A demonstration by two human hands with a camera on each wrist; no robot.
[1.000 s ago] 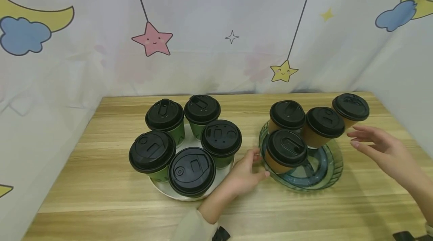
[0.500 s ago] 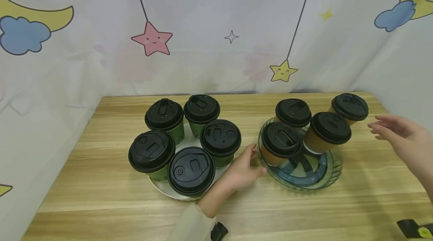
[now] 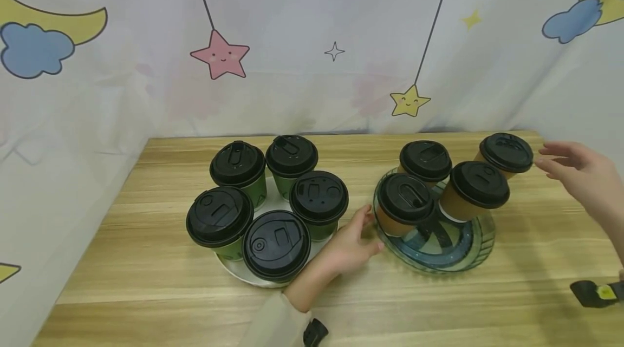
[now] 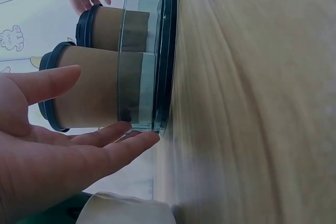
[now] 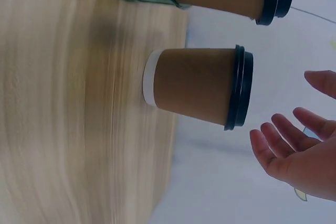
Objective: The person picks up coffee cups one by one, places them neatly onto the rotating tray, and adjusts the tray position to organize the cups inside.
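Note:
My left hand (image 3: 352, 244) rests at the left side of a clear green glass dish (image 3: 482, 252), fingers nearly straight and fingertips at its wall; whether they touch it I cannot tell. Three brown paper cups with black lids stand in the dish: a near-left cup (image 3: 405, 203), a back cup (image 3: 426, 160) and a right cup (image 3: 473, 190), which leans a little. On the table behind the dish's right side stands another brown cup (image 5: 194, 85). Beside that cup, my right hand (image 3: 582, 174) hovers with loosely bent fingers, apart from its lid and holding nothing.
A white plate (image 3: 234, 274) to the left bears several green paper cups (image 3: 276, 247) with black lids, close to my left forearm. The wooden table (image 3: 414, 309) ends at a patterned curtain (image 3: 292, 92) at the back and sides.
The cups in the dish have shifted apart, the near one up-left, the right one rightward. My right hand has drawn away rightward, then up beside the outer cup. The left hand has barely moved.

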